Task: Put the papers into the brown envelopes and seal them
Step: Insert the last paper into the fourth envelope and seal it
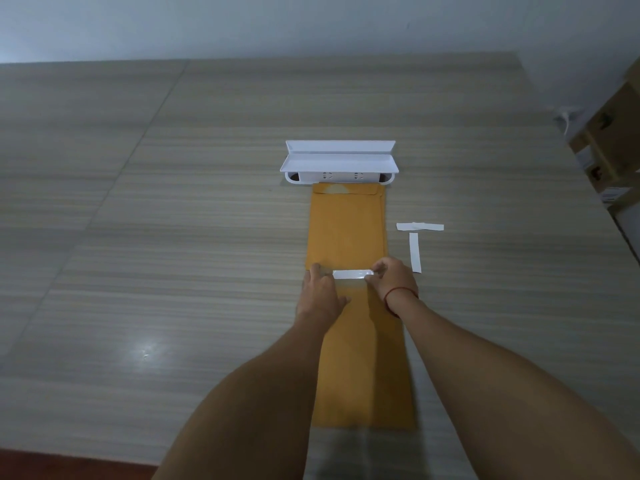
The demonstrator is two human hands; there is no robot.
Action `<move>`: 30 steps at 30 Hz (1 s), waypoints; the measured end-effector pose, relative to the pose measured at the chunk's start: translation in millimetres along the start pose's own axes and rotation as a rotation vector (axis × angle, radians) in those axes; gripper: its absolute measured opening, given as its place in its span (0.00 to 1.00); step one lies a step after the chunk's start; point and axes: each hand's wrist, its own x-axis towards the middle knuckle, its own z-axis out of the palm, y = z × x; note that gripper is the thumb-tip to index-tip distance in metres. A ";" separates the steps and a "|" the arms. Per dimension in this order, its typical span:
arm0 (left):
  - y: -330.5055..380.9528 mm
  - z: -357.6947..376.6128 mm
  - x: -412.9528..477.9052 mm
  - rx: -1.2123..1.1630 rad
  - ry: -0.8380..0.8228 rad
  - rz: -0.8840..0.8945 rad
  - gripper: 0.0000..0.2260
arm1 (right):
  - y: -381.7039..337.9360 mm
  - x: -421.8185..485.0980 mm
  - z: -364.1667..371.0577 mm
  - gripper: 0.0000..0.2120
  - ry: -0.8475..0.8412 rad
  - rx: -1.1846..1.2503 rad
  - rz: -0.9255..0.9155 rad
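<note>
Two brown envelopes lie end to end on the wooden table. The near envelope (363, 358) runs from the table's front edge up to my hands; the far envelope (346, 230) lies beyond it with its flap at the top. A white strip (351, 274) runs across the top edge of the near envelope. My left hand (320, 292) rests flat on that envelope's left side, fingers at the strip's left end. My right hand (394, 278) pinches the strip's right end. No loose papers show.
A white tray (339, 161) stands just behind the far envelope. Two peeled white strips (417, 242) lie on the table to the right of the envelopes. Cardboard boxes (609, 150) stand off the table's right edge. A wall rises behind the table.
</note>
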 end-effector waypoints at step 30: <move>8.4 -1.4 1.0 0.064 -0.033 -0.033 0.26 | 37.8 -4.4 -52.8 0.12 0.346 0.527 0.471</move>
